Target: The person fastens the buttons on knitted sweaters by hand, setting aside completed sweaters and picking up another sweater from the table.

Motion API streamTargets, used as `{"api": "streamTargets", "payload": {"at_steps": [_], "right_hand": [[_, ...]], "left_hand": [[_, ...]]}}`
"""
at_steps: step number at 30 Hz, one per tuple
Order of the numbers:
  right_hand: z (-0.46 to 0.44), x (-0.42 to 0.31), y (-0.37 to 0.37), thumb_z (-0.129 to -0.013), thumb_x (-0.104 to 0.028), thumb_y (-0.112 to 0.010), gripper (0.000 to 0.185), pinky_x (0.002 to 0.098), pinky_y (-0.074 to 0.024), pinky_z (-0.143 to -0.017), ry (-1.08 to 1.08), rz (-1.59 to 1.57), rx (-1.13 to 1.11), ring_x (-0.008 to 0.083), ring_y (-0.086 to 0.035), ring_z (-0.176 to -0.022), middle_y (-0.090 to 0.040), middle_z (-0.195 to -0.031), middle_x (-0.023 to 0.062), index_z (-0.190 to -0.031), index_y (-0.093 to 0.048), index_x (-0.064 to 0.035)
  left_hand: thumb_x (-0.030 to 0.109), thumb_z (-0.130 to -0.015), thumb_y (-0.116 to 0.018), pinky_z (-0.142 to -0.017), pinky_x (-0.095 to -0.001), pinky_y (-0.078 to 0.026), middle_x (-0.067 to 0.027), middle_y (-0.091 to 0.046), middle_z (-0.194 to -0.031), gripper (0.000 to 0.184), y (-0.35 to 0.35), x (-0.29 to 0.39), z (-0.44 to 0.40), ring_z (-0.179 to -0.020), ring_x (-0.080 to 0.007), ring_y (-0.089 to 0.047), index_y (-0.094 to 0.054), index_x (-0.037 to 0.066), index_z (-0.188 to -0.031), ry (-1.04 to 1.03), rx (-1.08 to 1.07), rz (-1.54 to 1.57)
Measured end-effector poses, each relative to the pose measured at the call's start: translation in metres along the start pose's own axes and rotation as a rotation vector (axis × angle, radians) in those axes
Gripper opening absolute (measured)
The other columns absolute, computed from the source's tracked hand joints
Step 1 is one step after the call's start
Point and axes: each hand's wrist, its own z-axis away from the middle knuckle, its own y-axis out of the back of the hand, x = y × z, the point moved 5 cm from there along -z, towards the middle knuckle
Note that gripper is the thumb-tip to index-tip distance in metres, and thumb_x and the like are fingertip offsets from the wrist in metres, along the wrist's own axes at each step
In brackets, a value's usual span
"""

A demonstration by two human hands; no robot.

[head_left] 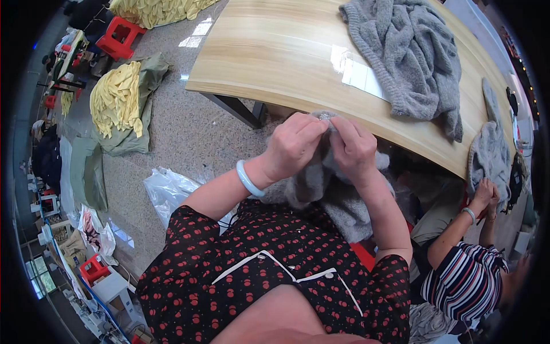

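A grey knitted garment (344, 200) hangs from my two hands and lies over my lap, below the near edge of the wooden table (269, 46). My left hand (295, 146), with a pale bangle (250, 179) on its wrist, pinches the garment's upper edge. Close beside it, almost touching, my right hand (352, 146) pinches the same edge with thumb and fingers. A small shiny, light patch shows on the fabric between the fingertips. Another grey knitted garment (407, 57) lies crumpled on the table.
At the right, a co-worker in a striped top (467, 281) handles a grey garment (490, 155) at the table edge. Yellow garments (117, 100) lie on green cloth on the floor. Clear plastic (172, 192) lies beside me, and a red stool (119, 38) stands farther off.
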Motion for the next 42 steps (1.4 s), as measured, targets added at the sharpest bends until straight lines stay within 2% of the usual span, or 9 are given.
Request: {"api": "streamTargets", "payload": {"at_steps": [4, 7, 13, 15, 18, 23, 34, 35, 42], "right_hand": [[0.006, 0.004, -0.003, -0.070, 0.005, -0.058, 0.019, 0.0306, -0.0478, -0.059, -0.047, -0.066, 0.033, 0.0259, -0.059, -0.064, -0.060, -0.076, 0.0144, -0.088, -0.058, 0.0003], [0.011, 0.012, 0.003, -0.067, 0.002, -0.061, 0.020, 0.0313, -0.0479, -0.057, -0.178, -0.154, 0.108, 0.0258, -0.060, -0.065, -0.060, -0.078, 0.0122, -0.087, -0.058, -0.0016], [0.014, 0.014, 0.004, -0.065, 0.002, -0.062, 0.025, 0.0312, -0.0480, -0.058, -0.274, -0.240, 0.042, 0.0257, -0.060, -0.067, -0.060, -0.079, 0.0121, -0.089, -0.058, -0.0019], [0.012, 0.008, 0.006, -0.065, 0.003, -0.062, 0.026, 0.0321, -0.0474, -0.056, -0.030, -0.073, 0.043, 0.0263, -0.059, -0.064, -0.059, -0.077, 0.0113, -0.090, -0.059, -0.0033], [0.011, 0.004, 0.006, -0.065, 0.005, -0.061, 0.028, 0.0309, -0.0478, -0.058, 0.046, -0.017, -0.022, 0.0270, -0.060, -0.065, -0.060, -0.078, 0.0136, -0.091, -0.060, -0.0038], [0.012, 0.010, 0.003, -0.067, 0.004, -0.059, 0.028, 0.0307, -0.0488, -0.063, -0.087, 0.045, -0.057, 0.0278, -0.060, -0.071, -0.061, -0.083, 0.0126, -0.094, -0.059, -0.0033], [0.054, 0.045, -0.004, -0.076, -0.004, -0.059, 0.020, 0.0260, -0.0466, -0.065, -0.479, -0.128, -0.235, 0.0179, -0.059, -0.071, -0.059, -0.087, 0.0114, -0.096, -0.056, -0.0001], [0.060, 0.045, -0.005, -0.076, -0.009, -0.062, 0.023, 0.0275, -0.0462, -0.067, -0.612, -0.224, -0.296, 0.0178, -0.059, -0.075, -0.059, -0.090, 0.0120, -0.096, -0.055, 0.0004], [0.075, 0.036, -0.018, -0.072, -0.012, -0.065, 0.031, 0.0320, -0.0450, -0.072, -0.418, -0.108, -0.328, 0.0277, -0.057, -0.080, -0.058, -0.087, 0.0146, -0.098, -0.055, -0.0005]], "left_hand": [[-0.006, -0.072, -0.060, -0.061, -0.0281, -0.048, -0.0113, -0.060, -0.079, 0.017, -0.003, 0.007, 0.009, -0.067, -0.0206, -0.058, -0.060, -0.003, -0.089, 0.038, 0.065, -0.014], [0.001, -0.083, -0.053, -0.065, -0.0209, -0.046, -0.0065, -0.061, -0.086, 0.018, -0.004, -0.012, 0.015, -0.075, -0.0072, -0.055, -0.059, -0.002, -0.100, 0.669, -0.011, 0.524], [0.003, -0.083, -0.055, -0.065, -0.0202, -0.045, -0.0037, -0.061, -0.083, 0.020, -0.006, -0.028, -0.005, -0.074, -0.0064, -0.054, -0.060, 0.000, -0.102, 0.440, -0.308, 0.505], [0.006, -0.084, -0.055, -0.064, -0.0195, -0.044, -0.0032, -0.061, -0.080, 0.019, -0.008, -0.032, -0.008, -0.073, -0.0059, -0.053, -0.060, 0.000, -0.101, 0.448, -0.349, 0.503], [0.020, -0.089, -0.050, -0.062, -0.0163, -0.040, 0.0011, -0.059, -0.078, 0.023, -0.025, -0.050, 0.014, -0.071, -0.0038, -0.050, -0.061, 0.001, -0.098, 0.956, -0.523, 0.888], [0.011, -0.086, -0.054, -0.064, -0.0184, -0.042, 0.0018, -0.058, -0.079, 0.015, -0.024, -0.028, 0.042, -0.073, -0.0034, -0.050, -0.060, 0.000, -0.093, 0.956, -0.145, 0.669], [0.011, -0.087, -0.054, -0.061, -0.0177, -0.041, 0.0017, -0.057, -0.076, 0.007, 0.010, -0.044, 0.070, -0.067, -0.0026, -0.050, -0.054, 0.005, -0.083, 1.136, -0.204, 0.853], [0.015, -0.087, -0.056, -0.050, -0.0156, -0.032, 0.0071, -0.051, -0.066, 0.011, 0.011, -0.048, 0.073, -0.057, 0.0012, -0.040, -0.054, 0.006, -0.080, 1.148, -0.177, 0.827], [0.015, -0.087, -0.055, -0.056, -0.0175, -0.038, 0.0055, -0.054, -0.071, 0.012, 0.026, -0.043, 0.075, -0.063, -0.0011, -0.045, -0.057, 0.004, -0.083, 1.189, -0.317, 0.860]]}}
